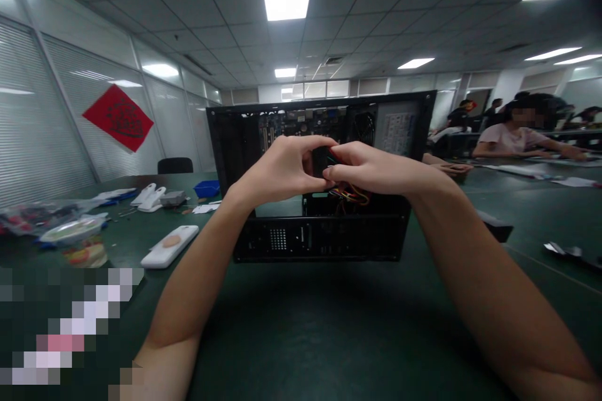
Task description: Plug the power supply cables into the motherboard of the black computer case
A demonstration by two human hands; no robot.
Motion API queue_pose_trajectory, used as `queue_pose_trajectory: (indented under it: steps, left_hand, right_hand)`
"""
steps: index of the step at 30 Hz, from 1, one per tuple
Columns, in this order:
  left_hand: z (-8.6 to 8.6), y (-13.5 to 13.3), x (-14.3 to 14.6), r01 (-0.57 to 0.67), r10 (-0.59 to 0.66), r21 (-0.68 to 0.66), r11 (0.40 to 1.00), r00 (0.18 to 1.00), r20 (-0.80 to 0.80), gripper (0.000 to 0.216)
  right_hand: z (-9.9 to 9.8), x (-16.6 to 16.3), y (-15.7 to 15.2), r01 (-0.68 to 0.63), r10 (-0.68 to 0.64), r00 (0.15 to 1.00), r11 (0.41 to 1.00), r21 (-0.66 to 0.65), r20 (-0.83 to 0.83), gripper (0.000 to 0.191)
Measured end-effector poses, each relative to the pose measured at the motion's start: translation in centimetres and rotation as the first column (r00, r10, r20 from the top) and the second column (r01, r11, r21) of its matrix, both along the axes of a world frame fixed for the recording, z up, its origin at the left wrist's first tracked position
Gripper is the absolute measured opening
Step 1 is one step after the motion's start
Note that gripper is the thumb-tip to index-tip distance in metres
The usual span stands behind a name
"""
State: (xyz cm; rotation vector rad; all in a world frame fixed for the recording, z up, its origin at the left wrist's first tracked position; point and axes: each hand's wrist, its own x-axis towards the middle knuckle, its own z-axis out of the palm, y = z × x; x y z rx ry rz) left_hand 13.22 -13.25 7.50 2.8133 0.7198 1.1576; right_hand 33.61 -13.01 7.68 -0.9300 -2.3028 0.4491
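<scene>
An open black computer case [324,244] stands on the table in front of me, its inside facing me. My left hand [291,166] reaches into it, thumb and fingers curved around a small dark part [321,161] whose kind I cannot make out. My right hand [364,166] meets it from the other side, fingertips pinched on thin wires at that part. Red, yellow and black cables [350,193] hang just below the fingers. Behind the hands are a motherboard [303,120] and, at upper right, a power supply [397,128] with a label and fan.
On the left lie a white box-like device [170,246], a blue tray [207,188], a plastic cup [84,250] and bagged parts [37,216]. Metal pieces [562,249] lie at right. Across the table another person's hand [451,167] shows beside the case; other people sit farther back.
</scene>
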Motion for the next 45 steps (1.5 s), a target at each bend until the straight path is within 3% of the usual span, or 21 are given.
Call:
queue_pose_trajectory:
  steps: [10,13,15,18,21,24,30,33,36,38,40,42,45]
  left_hand:
    - [-0.1,-0.1,0.0,-0.02,0.022,0.077,0.997,1.0,-0.02,0.042]
    - [0.0,0.2,-0.2,-0.052,0.059,0.153,0.987,0.997,-0.04,0.047]
    - [0.1,0.5,-0.2,-0.098,0.108,0.261,0.96,0.994,-0.023,0.054]
    - [0.4,0.7,-0.1,-0.204,0.203,0.45,0.87,0.978,0.053,0.057]
    - [0.4,0.9,0.2,-0.299,0.293,0.585,0.754,0.95,0.108,0.041]
    - [0.1,1.4,0.3,-0.324,0.357,0.653,0.684,0.93,0.088,0.026]
    - [-0.6,2.9,0.0,-0.351,0.369,0.704,0.618,0.92,0.134,0.027]
    - [-0.8,3.5,-0.2,-0.368,0.369,0.689,0.624,0.916,0.155,0.028]
    - [-1.1,4.4,-0.3,-0.391,0.369,0.656,0.646,0.912,0.179,0.027]
    - [-1.3,5.1,-0.4,-0.403,0.371,0.632,0.662,0.909,0.19,0.026]
    - [-1.5,5.8,-0.5,-0.411,0.379,0.607,0.68,0.906,0.189,0.026]
    - [-1.8,6.4,-0.6,-0.419,0.394,0.578,0.701,0.902,0.176,0.025]
    - [-2.1,7.1,-0.8,-0.432,0.425,0.534,0.727,0.894,0.144,0.024]
  right_hand:
    - [-0.2,0.0,0.4,-0.027,0.026,0.998,1.0,-0.012,-0.051,0.01]
    - [-0.1,-0.2,0.4,-0.028,0.024,0.995,0.999,-0.035,-0.102,0.008]
    - [-0.1,-0.3,0.6,-0.047,0.037,0.983,0.997,-0.055,-0.181,0.01]
    - [-0.3,-0.4,1.5,-0.103,0.07,0.929,0.992,-0.073,-0.364,0.016]
    - [-0.6,-0.4,2.6,-0.14,0.087,0.848,0.988,-0.063,-0.523,0.026]
    - [-0.8,-0.4,3.2,-0.153,0.105,0.811,0.987,-0.037,-0.576,0.036]
    - [-1.1,-0.4,4.0,-0.14,0.107,0.809,0.99,-0.012,-0.578,0.051]
    - [-1.3,-0.3,5.2,-0.086,0.066,0.836,0.996,-0.012,-0.544,0.059]
    - [-1.6,-0.2,6.4,0.043,0.017,0.871,0.993,0.112,-0.49,0.058]
    - [-1.8,-0.3,6.7,0.2,-0.056,0.9,0.934,0.296,-0.431,0.047]
    - [-2.1,-0.4,6.6,0.327,-0.155,0.922,0.802,0.501,-0.354,0.041]
    - [-2.5,-0.7,6.5,0.351,-0.238,0.936,0.677,0.647,-0.258,0.042]
    - [-3.1,-0.9,6.7,0.279,-0.301,0.948,0.627,0.727,-0.103,0.04]
